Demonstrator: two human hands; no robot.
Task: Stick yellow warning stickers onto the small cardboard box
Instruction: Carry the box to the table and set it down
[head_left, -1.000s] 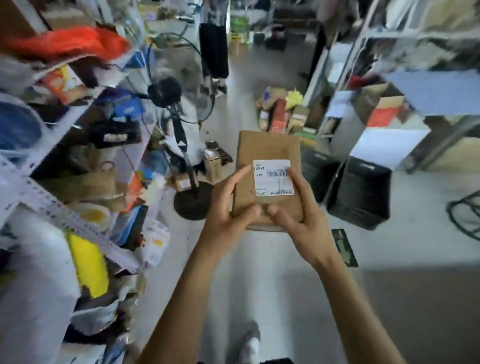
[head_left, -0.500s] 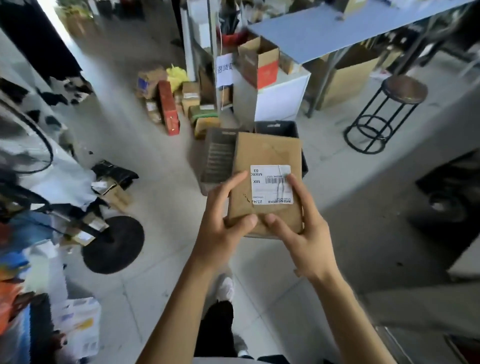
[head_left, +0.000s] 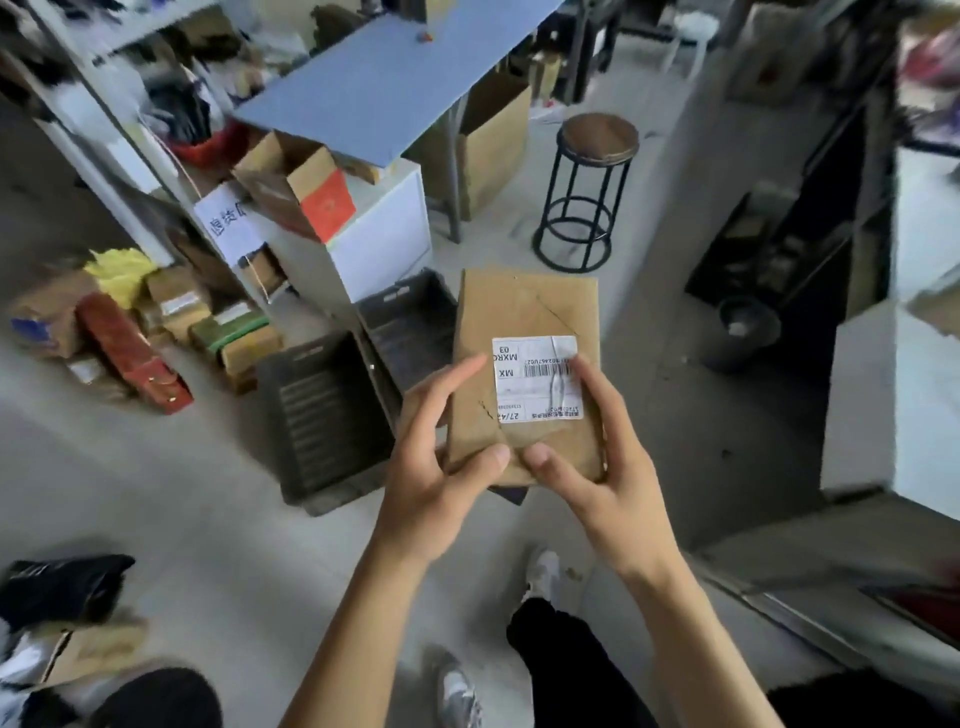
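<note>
Change since a second ago: the view has swung from the cluttered shelving and floor fan, across the floor, to the blue desk and the stool. The box has kept its place in the frame, and the grip on it reads the same throughout. Judgement: the person is turning or walking with the box, probably towards a working surface. No sticking has begun.

Box position: held in the air in front of the body, above the floor and over two dark crates, well short of the desk. Top face up, with a white label near its closer end, print upside down to the wearer. The cardboard is creased and torn near the label.

Stickers: no yellow warning sticker on the box or in either hand. A yellow item lies among the floor boxes at far left; too blurred to identify.

Left hand: grasping the box at its near-left corner, thumb on top near the edge, index finger lying along the left side.

Right hand: grasping the near-right corner, thumb on top close to the left thumb, fingers up the right edge beside the label.

Both forearms reach forward, converging on the box.
</note>
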